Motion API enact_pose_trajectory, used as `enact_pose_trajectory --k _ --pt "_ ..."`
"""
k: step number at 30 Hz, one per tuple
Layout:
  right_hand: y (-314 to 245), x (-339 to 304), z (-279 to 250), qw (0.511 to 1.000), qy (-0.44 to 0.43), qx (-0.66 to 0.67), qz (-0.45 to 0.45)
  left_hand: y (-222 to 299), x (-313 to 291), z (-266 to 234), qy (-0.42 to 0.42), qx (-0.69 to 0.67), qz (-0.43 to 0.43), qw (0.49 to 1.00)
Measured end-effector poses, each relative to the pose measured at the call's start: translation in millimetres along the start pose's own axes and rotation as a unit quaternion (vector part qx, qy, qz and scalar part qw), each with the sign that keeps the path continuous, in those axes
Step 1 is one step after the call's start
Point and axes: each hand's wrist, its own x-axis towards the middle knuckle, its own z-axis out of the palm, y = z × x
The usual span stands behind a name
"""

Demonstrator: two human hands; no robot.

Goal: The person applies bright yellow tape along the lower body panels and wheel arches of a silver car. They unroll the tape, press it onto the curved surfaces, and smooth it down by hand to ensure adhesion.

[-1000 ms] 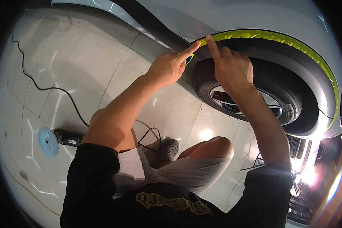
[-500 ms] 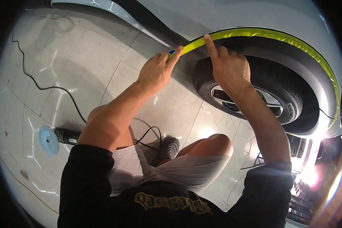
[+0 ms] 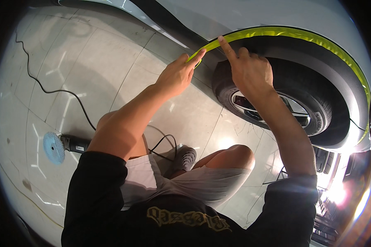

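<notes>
Bright yellow-green masking tape (image 3: 272, 31) runs along the edge of a car's wheel arch, over the border between the pale body panel (image 3: 251, 14) and the black arch trim (image 3: 317, 51). Its surface is wrinkled along the curve. My left hand (image 3: 177, 76) is closed around the tape's free end at the arch's left foot; part of a roll shows below its fingertips, the rest hidden by the hand. My right hand (image 3: 252, 72) presses the tape with an outstretched index fingertip just right of there. Its other fingers are bent and hold nothing.
Beneath the arch sits the black tyre (image 3: 224, 80) with its silver-and-black wheel. A black polisher (image 3: 76, 144) with a light blue pad (image 3: 53, 148) lies on the tiled floor at left, its black cord (image 3: 62, 90) trailing away. A bright lamp (image 3: 338, 193) glares at lower right.
My left hand has come closer to my right hand and turned slightly, and the roll's blue part is now out of sight. My right fingertip has slid slightly left along the tape.
</notes>
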Motion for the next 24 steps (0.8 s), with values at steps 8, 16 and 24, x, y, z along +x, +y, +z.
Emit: enact_pose_trajectory --k 8,16,24 --pt "-6.8 4.2 3.0 1.0 -0.031 0.003 -0.005 0.1 12.0 1.9 -0.002 -0.027 -0.02 0.999" --pt "-19.3 15.3 -2.6 0.995 -0.097 0.019 0.0 -4.0 15.5 -1.7 -0.028 -0.001 -0.025 0.999" --pt "-29.7 22.5 7.4 0.991 -0.13 0.037 0.011 2.2 9.1 -3.4 0.01 -0.1 -0.035 0.994"
